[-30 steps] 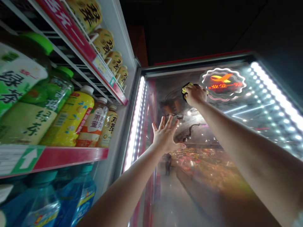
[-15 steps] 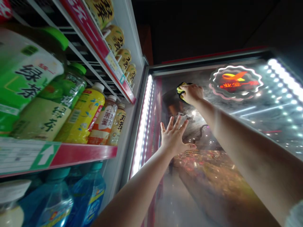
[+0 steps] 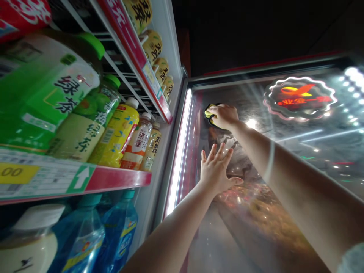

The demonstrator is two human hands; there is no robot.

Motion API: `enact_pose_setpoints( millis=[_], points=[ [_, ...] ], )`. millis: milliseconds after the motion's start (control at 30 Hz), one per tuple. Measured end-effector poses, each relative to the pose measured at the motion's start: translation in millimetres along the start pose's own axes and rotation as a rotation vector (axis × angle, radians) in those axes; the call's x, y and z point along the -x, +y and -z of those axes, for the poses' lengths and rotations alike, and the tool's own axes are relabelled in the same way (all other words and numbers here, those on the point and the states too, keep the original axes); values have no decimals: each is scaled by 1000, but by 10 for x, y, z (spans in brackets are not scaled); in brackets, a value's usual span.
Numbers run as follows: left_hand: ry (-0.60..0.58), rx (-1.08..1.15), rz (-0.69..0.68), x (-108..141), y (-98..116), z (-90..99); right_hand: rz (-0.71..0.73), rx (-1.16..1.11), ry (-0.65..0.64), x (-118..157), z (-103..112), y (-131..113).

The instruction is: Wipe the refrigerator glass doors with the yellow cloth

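Note:
My right hand (image 3: 226, 116) grips a yellow and black cloth (image 3: 209, 112) against the upper left part of a glass door (image 3: 241, 85). The cloth is bunched, and the fingers cover some of it. Lower down, my left hand (image 3: 216, 168) rests with spread fingers and an open palm toward the same glass, holding nothing. An illuminated scalloped logo (image 3: 300, 98) in red, yellow and white shows at the door's upper right.
Left of the door stands a drinks shelf (image 3: 119, 178) with a red price rail. It carries green tea bottles (image 3: 85, 140), a yellow bottle (image 3: 116, 134) and blue bottles (image 3: 122, 227). A bright LED strip (image 3: 179, 151) runs down the door's left side.
My right hand has slid the cloth left across the glass, nearer the LED strip. My left hand stays spread at about the same place on the door. The view has shifted slightly left.

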State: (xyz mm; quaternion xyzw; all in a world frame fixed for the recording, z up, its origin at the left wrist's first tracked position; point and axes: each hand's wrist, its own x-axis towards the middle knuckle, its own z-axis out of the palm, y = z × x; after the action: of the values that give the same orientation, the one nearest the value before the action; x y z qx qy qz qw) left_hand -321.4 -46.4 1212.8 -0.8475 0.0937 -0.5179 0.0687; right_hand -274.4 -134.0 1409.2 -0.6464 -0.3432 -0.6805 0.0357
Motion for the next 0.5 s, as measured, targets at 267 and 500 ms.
enact_pose_setpoints(
  millis=[267, 500],
  points=[
    [118, 34, 94, 250, 2, -179, 142, 5, -68, -183, -216, -735],
    [35, 31, 69, 415, 84, -261, 415, -42, -147, 395, -165, -730]
  ],
)
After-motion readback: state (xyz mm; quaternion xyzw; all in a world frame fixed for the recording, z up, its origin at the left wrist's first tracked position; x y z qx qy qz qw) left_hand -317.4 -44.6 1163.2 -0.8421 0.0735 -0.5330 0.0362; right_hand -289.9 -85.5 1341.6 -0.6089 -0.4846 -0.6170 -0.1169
